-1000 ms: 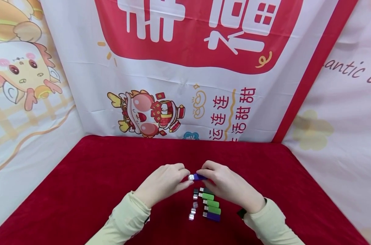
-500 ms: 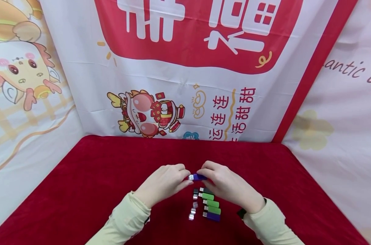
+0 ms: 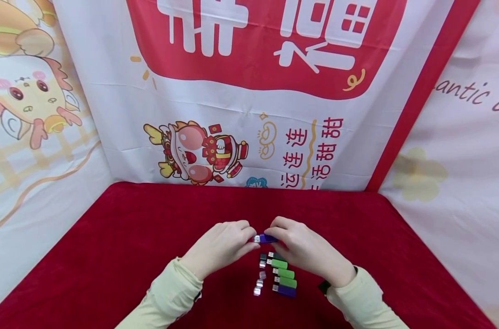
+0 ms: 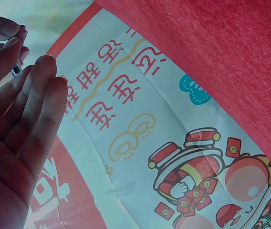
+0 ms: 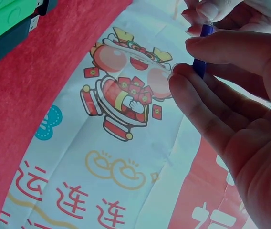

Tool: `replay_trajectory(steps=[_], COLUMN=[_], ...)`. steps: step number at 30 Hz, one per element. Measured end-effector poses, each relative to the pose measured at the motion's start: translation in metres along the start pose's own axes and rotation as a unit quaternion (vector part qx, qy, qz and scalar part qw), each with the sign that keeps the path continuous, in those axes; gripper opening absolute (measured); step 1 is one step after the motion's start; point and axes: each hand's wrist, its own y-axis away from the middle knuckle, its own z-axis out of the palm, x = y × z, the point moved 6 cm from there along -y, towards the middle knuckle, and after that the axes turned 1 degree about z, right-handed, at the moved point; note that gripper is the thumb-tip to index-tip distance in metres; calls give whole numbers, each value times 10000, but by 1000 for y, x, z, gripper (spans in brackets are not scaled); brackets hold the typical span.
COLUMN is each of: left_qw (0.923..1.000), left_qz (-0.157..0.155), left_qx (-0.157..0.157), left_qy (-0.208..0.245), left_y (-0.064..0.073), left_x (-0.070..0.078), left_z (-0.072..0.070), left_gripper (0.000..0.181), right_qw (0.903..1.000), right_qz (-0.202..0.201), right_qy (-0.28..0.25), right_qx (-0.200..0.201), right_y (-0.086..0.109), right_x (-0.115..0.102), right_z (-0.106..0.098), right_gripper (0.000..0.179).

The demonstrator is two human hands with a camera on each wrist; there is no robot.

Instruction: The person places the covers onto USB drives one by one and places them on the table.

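Just above the red cloth, my right hand pinches a blue-purple USB stick between thumb and fingers, its metal plug pointing left. In the right wrist view the stick shows as a thin blue bar between the fingertips. My left hand has thumb and forefinger at the plug end, pinching what looks like a clear plastic cap around the metal plug. From the left wrist, this clear end peeks out beside the fingers; much of the cap is hidden by fingertips.
Nearer the body, uncapped USB sticks lie in a column: a dark one, several green ones and a purple one. Left of them runs a column of small caps, mostly clear, topped by a dark cap. Printed curtains enclose the red-covered table.
Both hands stay almost in place with the USB stick between them. The stick's plug end has shifted very slightly; the things on the cloth have not moved.
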Motion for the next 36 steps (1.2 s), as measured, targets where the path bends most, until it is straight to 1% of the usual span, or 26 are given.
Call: replay_trajectory(steps=[6,12,19,23,29,36], left_qw=[9999,9998,9998,9999,9998,9994], left_qz=[-50,-34,39,75,161,247], left_qx=[-78,-87,-75,-64,-37,-23], left_qy=[130,192,200,131,-95,-251], left_y=[1,1,1,1,0,-1], left_x=[0,0,1,2,4,6], left_z=[1,1,1,0,1,0], left_gripper=[19,19,17,16,16,16], right_qw=[10000,10000,9999,9999,9999,9998], right_qz=[56,7,108,94,18,-59], right_qy=[19,5,-18,14,51,190], right_qx=[-45,-18,-99,-98,-122,-77], right_y=[-1,-1,-1,-1,0,0], right_x=[0,0,-1,-2,-3,-4], right_z=[1,2,3,3,7,6], right_gripper=[24,24,26,26,27,29])
